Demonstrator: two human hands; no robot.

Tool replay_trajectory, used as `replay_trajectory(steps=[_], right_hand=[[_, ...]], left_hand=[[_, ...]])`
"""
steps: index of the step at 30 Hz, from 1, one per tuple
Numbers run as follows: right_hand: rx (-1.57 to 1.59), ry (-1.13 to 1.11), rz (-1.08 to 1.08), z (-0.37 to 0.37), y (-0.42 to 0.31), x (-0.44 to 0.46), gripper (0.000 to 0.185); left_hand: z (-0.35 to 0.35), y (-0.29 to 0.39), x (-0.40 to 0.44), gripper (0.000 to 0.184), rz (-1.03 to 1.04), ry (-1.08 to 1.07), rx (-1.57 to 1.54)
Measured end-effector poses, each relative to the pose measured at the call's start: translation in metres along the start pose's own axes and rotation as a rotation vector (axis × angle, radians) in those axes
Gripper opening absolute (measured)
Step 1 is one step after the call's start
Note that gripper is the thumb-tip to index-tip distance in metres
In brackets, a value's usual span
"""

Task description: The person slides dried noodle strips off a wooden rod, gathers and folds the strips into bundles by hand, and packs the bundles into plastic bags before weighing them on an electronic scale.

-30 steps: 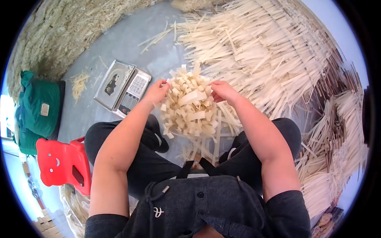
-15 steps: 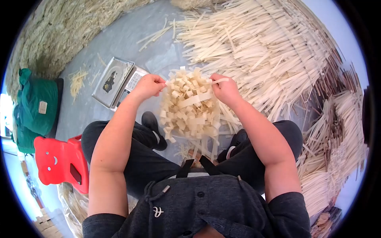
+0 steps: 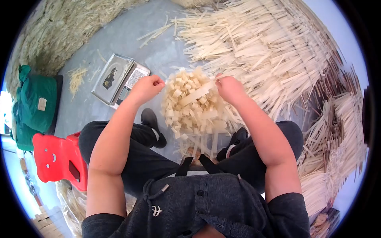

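A heap of short, curled pale strips [image 3: 186,115] lies between my feet, with a thin see-through edge around its top. My left hand [image 3: 147,89] is closed in a pinch at the heap's upper left; whatever sits in its fingertips is too small to make out. At the upper right, my right hand [image 3: 231,89] pinches near the end of a longer flat pale strip [image 3: 195,96], which slants across the top of the heap. The strips look like thin shaved wood or dried plant, but I cannot tell which.
A digital scale [image 3: 119,81] with a metal tray stands left of the heap. Long pale strips [image 3: 262,51] cover the floor at upper right. A red chair [image 3: 55,158] with a dark phone-like object [image 3: 74,171] and a green bag [image 3: 37,105] are at left.
My right hand has moved slightly right, and the loose strip end across its fingers no longer shows. The long strip on the heap has shifted upward at its right end. My left hand barely moved.
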State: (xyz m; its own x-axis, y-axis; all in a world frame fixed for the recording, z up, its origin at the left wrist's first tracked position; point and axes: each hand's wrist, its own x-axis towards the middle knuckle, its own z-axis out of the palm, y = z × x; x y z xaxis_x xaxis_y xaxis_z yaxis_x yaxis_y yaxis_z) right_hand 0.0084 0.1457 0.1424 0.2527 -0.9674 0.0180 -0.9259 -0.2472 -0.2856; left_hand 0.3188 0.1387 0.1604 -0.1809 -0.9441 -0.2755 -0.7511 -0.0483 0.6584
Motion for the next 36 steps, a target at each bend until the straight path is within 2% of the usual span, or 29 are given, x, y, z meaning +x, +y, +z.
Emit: replay_trajectory(steps=[2,4,5,6,8,9,10,12,13,14,16,17,19,23,25,29,31,32,34,36], right_hand=[[-0.033,-0.077,0.044,-0.025,-0.008,-0.004,0.019],[-0.019,-0.155,0.046,-0.068,-0.026,-0.008,0.024],[0.166,-0.235,0.049,-0.078,-0.033,-0.008,0.035],[0.154,-0.243,0.032,-0.074,-0.038,-0.008,0.035],[0.606,-0.208,-0.074,-0.048,-0.048,-0.007,0.048],[0.573,-0.168,-0.083,-0.031,-0.050,-0.001,0.056],[0.573,-0.174,-0.095,-0.019,-0.054,0.004,0.056],[0.794,-0.246,-0.008,-0.005,-0.067,0.010,0.048],[1.065,-0.279,0.070,-0.007,-0.078,0.009,0.036],[1.062,-0.285,0.066,-0.007,-0.084,0.011,0.036],[1.074,-0.349,0.071,-0.007,-0.092,0.016,0.023],[1.072,-0.352,0.065,-0.006,-0.095,0.019,0.023],[0.872,-0.305,0.009,0.000,-0.097,0.023,0.017],[0.711,-0.246,0.016,0.016,-0.095,0.028,0.023],[0.570,-0.352,0.096,0.003,-0.098,0.026,0.026],[0.478,-0.329,0.038,0.016,-0.103,0.024,0.027],[0.275,-0.318,0.103,0.010,-0.110,0.024,0.028],[0.278,-0.314,0.106,0.015,-0.109,0.026,0.028],[0.156,-0.358,-0.041,0.024,-0.105,0.026,0.030],[0.052,-0.349,-0.159,0.027,-0.112,0.018,0.040]], left_hand=[[0.011,-0.011,0.008,0.021,-0.011,0.002,-0.083],[0.015,-0.019,0.018,0.022,-0.032,0.126,0.010],[0.016,-0.020,0.020,0.022,-0.043,0.140,-0.007],[0.015,-0.021,0.023,0.022,-0.037,0.143,0.035],[0.015,-0.017,0.020,0.022,-0.039,0.156,0.073],[0.012,-0.008,0.015,0.021,-0.090,0.111,0.005],[0.009,-0.002,0.010,0.021,-0.142,0.066,-0.061],[0.003,0.005,0.011,0.021,-0.223,0.000,-0.038],[0.000,0.005,0.012,0.021,-0.292,-0.076,-0.015],[0.001,0.001,0.013,0.021,-0.297,-0.072,-0.021],[0.004,-0.008,0.018,0.019,-0.244,-0.042,-0.141],[0.006,-0.013,0.019,0.019,-0.247,-0.037,-0.143],[0.008,-0.017,0.019,0.017,-0.254,0.011,-0.296],[0.008,-0.021,0.021,0.016,-0.212,0.036,-0.287],[0.008,-0.020,0.020,0.016,-0.197,0.040,-0.288],[0.010,-0.021,0.022,0.016,-0.166,-0.001,-0.213],[0.010,-0.018,0.020,0.016,-0.154,0.004,-0.240],[0.010,-0.017,0.021,0.016,-0.151,0.003,-0.236],[0.011,-0.017,0.021,0.016,-0.138,0.009,-0.210],[0.011,-0.015,0.020,0.015,-0.158,-0.008,-0.252]])
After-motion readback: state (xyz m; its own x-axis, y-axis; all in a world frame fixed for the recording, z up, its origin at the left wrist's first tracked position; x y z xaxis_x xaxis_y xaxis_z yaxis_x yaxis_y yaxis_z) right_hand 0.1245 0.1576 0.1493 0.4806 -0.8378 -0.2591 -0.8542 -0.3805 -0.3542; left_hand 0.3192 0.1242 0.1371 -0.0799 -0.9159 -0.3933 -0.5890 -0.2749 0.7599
